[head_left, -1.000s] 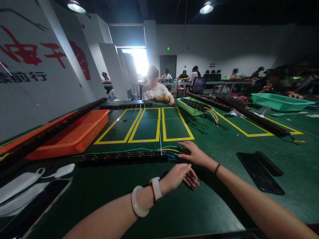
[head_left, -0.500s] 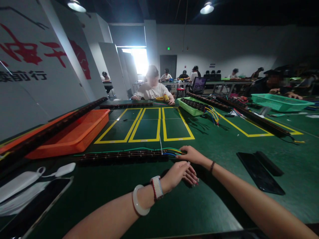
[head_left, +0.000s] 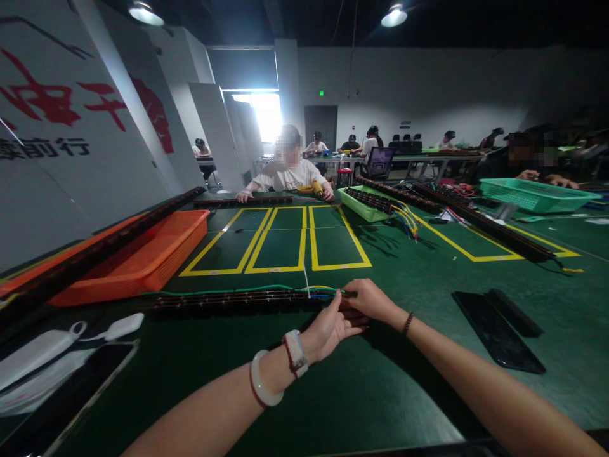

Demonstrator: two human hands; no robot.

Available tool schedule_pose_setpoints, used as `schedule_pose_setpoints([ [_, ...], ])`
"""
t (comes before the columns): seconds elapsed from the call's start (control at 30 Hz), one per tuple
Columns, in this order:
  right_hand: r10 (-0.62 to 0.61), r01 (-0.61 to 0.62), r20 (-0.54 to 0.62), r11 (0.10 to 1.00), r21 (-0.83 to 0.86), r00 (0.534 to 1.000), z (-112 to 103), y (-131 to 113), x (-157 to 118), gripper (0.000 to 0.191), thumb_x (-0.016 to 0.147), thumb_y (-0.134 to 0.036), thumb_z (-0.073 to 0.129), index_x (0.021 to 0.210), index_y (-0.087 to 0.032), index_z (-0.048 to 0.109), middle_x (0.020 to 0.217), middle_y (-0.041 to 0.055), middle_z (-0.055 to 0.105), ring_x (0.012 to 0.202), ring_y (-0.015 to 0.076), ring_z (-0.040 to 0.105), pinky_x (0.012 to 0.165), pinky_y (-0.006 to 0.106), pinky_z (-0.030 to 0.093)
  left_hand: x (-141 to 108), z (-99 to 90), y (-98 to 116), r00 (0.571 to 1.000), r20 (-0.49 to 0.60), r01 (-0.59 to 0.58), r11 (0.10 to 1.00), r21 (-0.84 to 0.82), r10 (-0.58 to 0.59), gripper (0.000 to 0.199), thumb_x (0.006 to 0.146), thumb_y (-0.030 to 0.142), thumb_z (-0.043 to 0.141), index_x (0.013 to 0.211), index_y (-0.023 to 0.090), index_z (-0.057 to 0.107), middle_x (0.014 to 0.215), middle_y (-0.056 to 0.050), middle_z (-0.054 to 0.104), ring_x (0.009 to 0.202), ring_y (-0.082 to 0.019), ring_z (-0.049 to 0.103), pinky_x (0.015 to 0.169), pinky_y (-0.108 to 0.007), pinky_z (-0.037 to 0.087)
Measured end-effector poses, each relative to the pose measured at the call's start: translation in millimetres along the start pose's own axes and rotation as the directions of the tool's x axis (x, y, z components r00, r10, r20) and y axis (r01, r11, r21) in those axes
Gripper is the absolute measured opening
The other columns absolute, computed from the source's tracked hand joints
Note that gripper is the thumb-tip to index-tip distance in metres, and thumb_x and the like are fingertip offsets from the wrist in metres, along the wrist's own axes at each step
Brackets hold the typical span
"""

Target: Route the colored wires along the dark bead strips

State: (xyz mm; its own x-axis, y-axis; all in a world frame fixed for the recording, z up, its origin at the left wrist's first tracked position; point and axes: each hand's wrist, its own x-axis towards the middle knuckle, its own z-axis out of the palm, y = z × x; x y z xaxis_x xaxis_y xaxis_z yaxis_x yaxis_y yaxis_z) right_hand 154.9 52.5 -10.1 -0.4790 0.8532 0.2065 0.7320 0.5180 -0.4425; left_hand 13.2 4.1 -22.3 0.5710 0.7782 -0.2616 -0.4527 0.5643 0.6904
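Observation:
A long dark strip assembly point(head_left: 238, 301) lies across the table before me, with thin green, yellow and blue wires point(head_left: 324, 292) at its right end. A white cable tie point(head_left: 307, 279) stands up from that end. My right hand point(head_left: 373, 301) is closed around the wire ends, its fingertips partly hidden. Just below and against it is my left hand point(head_left: 328, 329), palm turned up, fingers stretched out beneath the right hand and thumb raised beside the wires. Whether the left thumb touches the wires is hard to make out.
Left stands an orange basket point(head_left: 183, 244) with a long dark strip across it. White cases point(head_left: 38, 352) and a phone lie front left. Black flat pieces point(head_left: 499, 333) lie to the right. A green basket point(head_left: 364, 209) holds wired strips. A person point(head_left: 290, 168) sits opposite.
My left hand has turned palm up and moved up to the wires, meeting my right hand. My right hand's fingers have closed on the wires. The person opposite has moved a hand onto a strip.

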Motion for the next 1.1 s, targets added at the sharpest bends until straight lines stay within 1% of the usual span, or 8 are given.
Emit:
schedule_pose_setpoints([
  [0.1,-0.183,0.158,-0.058,0.941,-0.298,0.981,-2,-9,-3,0.018,0.077,-0.009,0.051,0.062,-0.014,0.062,0.064,0.0033,0.061,0.062,0.0133,0.048,0.064,0.026,0.031,1,-1.0,-5,0.994,-0.060,-0.097,0.994,-0.050,0.094,0.038,0.090,0.046,0.039,0.094,0.012,0.055,0.096,-0.013,0.064,0.091,-0.020,0.062,0.095,-0.042,0.040],
  [0.2,-0.297,0.253,-0.038,0.866,-0.430,0.954,-3,-12,-6,0.018,0.079,-0.006,0.051,0.068,-0.015,0.063,0.067,0.0033,0.062,0.063,0.0142,0.048,0.066,0.029,0.029,0,1.5,-7,0.979,-0.105,-0.185,0.979,-0.088,0.176,0.026,0.091,0.037,0.042,0.090,0.014,0.055,0.093,-0.010,0.065,0.092,-0.019,0.060,0.093,-0.041,0.041],
  [0.43,-0.497,0.426,0.050,0.684,-0.592,0.866,-3,-6,-9,0.017,0.090,-0.012,0.046,0.093,-0.011,0.063,0.073,0.0059,0.060,0.067,0.0180,0.048,0.067,0.032,0.032,2,4.3,-3,0.944,-0.191,-0.295,0.946,-0.134,0.267,0.009,0.088,0.019,0.048,0.085,0.015,0.055,0.091,-0.008,0.065,0.093,-0.016,0.060,0.090,-0.032,0.044],
  [0.7,-0.588,0.563,0.205,0.527,-0.637,0.783,-13,-13,-13,0.022,0.091,-0.009,0.042,0.103,-0.007,0.060,0.087,0.0089,0.062,0.075,0.0193,0.051,0.073,0.033,0.039,8,1.1,-3,0.947,-0.186,-0.299,0.933,-0.202,0.263,0.020,0.086,0.027,0.054,0.071,0.015,0.049,0.081,-0.005,0.063,0.081,-0.014,0.060,0.080,-0.028,0.047],
  [0.8,-0.593,0.584,0.211,0.554,-0.593,0.777,-14,-13,-14,0.021,0.091,-0.012,0.043,0.105,-0.011,0.060,0.099,0.0101,0.062,0.084,0.0200,0.053,0.078,0.034,0.040,8,0.4,-3,0.938,-0.220,-0.310,0.932,-0.190,0.268,0.019,0.084,0.029,0.058,0.073,0.016,0.051,0.078,-0.004,0.062,0.074,-0.012,0.058,0.076,-0.026,0.047],
  [0.93,-0.617,0.589,0.095,0.676,-0.443,0.781,-16,-7,-16,0.023,0.092,-0.025,0.046,0.107,-0.014,0.060,0.107,0.0100,0.062,0.094,0.0213,0.054,0.084,0.037,0.040,7,-0.5,-3,0.931,-0.256,-0.306,0.939,-0.155,0.261,0.014,0.084,0.028,0.057,0.079,0.015,0.056,0.075,-0.002,0.062,0.065,-0.010,0.056,0.074,-0.025,0.048],
  [1.03,-0.547,0.502,-0.093,0.813,-0.294,0.832,-21,-3,-17,0.025,0.094,-0.025,0.043,0.111,-0.016,0.057,0.100,0.0088,0.064,0.090,0.0194,0.056,0.083,0.036,0.042,6,-1.0,-3,0.938,-0.242,-0.292,0.941,-0.172,0.247,0.016,0.088,0.024,0.049,0.082,0.013,0.059,0.082,-0.007,0.065,0.076,-0.014,0.060,0.083,-0.029,0.046],
  [1.1,-0.423,0.391,-0.210,0.903,-0.178,0.881,-25,0,-17,0.021,0.093,-0.026,0.044,0.105,-0.017,0.059,0.097,0.0078,0.064,0.090,0.0188,0.057,0.083,0.034,0.042,5,-1.0,-2,0.944,-0.221,-0.285,0.943,-0.173,0.244,0.019,0.090,0.022,0.045,0.084,0.012,0.061,0.090,-0.010,0.066,0.087,-0.017,0.061,0.090,-0.032,0.044],
])
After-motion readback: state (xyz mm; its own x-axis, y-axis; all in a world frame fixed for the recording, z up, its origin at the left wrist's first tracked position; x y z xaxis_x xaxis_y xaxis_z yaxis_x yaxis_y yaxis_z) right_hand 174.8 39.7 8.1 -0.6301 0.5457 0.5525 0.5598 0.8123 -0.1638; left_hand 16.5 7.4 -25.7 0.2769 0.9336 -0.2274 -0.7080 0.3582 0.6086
